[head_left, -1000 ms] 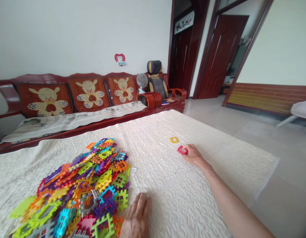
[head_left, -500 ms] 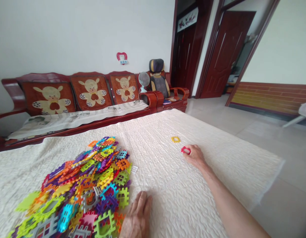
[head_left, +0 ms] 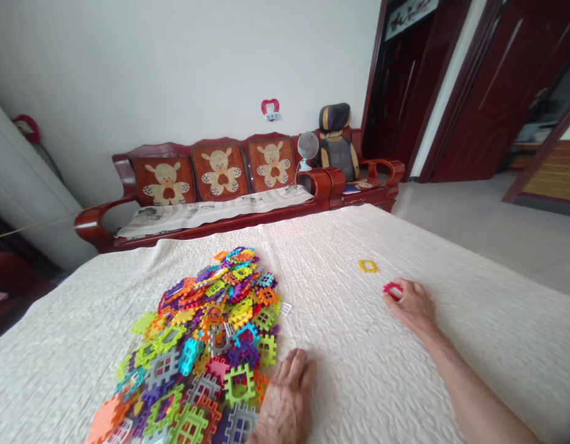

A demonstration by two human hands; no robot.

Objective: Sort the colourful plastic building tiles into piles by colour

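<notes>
My right hand (head_left: 415,306) grips a red building tile (head_left: 392,290), a small notched frame with an open middle, low over the cloth. Just beyond it, a yellow frame tile (head_left: 361,266) lies flat by itself. My left hand (head_left: 288,394) rests palm down, fingers stretched forward, beside the right edge of a large pile of building tiles (head_left: 220,339). These plastic tiles are green, orange, purple, grey, blue and other colours, many with window-like cut-outs. A small white window piece (head_left: 286,308) lies at the pile's right side.
A quilted cream cloth (head_left: 321,246) covers the table. Behind stands a wooden sofa (head_left: 220,213) with bear cushions, a small fan (head_left: 307,148) and an armchair (head_left: 372,179) bearing a massage seat. Dark red doors are at the right.
The camera view has turned left, so the scene sits farther right and more of the pile shows. My right hand still holds the red tile, and my left hand stays beside the pile.
</notes>
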